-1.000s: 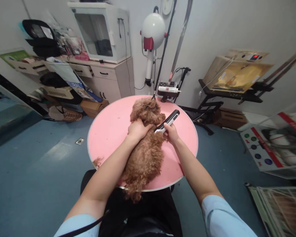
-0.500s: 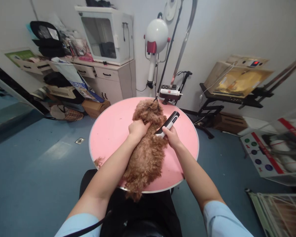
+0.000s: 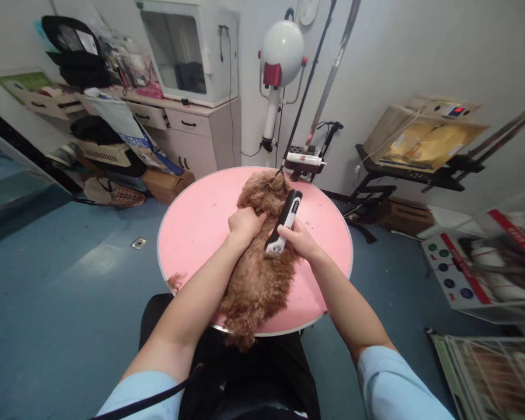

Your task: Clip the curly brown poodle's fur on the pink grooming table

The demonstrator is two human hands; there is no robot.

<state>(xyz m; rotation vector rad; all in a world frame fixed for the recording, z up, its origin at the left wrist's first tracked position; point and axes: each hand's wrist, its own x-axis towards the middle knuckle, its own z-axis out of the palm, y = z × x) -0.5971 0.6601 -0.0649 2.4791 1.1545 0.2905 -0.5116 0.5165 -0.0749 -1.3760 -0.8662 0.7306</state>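
A curly brown dog (image 3: 258, 286) is on the round pink grooming table (image 3: 192, 227), its head toward the far edge and its rear toward me. My left hand (image 3: 246, 226) is closed on the dog's fur at the neck, thumb pointing right; the fingertips are hidden. In my right hand (image 3: 298, 238) is a black and white hair clipper (image 3: 284, 221), its white head end touching the fur of the back, just right of my left hand. A dark loop with a cord (image 3: 281, 170) runs up from the dog's head.
A tuft of cut fur (image 3: 175, 282) lies at the table's left edge. Behind the table stand a metal pole (image 3: 332, 73), a small holder with a white tube (image 3: 305, 159) and a white dryer (image 3: 282, 52). A cabinet (image 3: 192, 137) is at the back left.
The clipper has moved left and toward me, from the dog's right side onto its back, and stands more upright. My left hand keeps its hold. The camera view has shifted slightly.
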